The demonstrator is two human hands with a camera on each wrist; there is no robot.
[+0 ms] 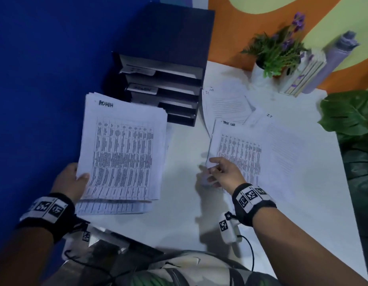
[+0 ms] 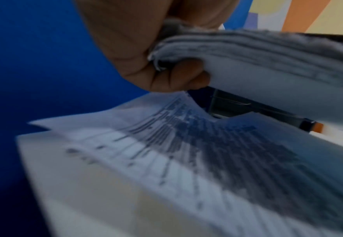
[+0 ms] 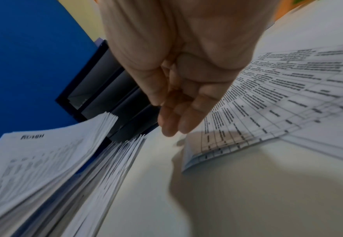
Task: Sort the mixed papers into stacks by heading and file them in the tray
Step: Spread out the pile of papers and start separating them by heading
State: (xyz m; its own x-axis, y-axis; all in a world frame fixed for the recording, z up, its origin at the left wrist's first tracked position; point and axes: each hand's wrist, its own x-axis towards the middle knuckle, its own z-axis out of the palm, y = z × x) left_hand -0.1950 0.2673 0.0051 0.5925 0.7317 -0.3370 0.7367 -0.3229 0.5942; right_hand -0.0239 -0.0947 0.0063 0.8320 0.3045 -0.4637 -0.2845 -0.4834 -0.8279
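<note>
Item, sorting underway: our left hand [image 1: 70,180] keeps its grip clenched on the raised ADMIN stack [image 1: 123,149] at its near-left corner, presumably for filing in the tray [image 1: 164,79] just behind, while our right hand [image 1: 224,172], fingers relaxed and empty, hovers over the loose papers [image 1: 241,153] on the surface [image 1: 179,213].

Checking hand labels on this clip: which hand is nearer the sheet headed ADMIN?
Left. The left hand grips the lower left corner of the bundle topped by the ADMIN sheet; the right hand is off to its right, at the table's other papers.
</note>
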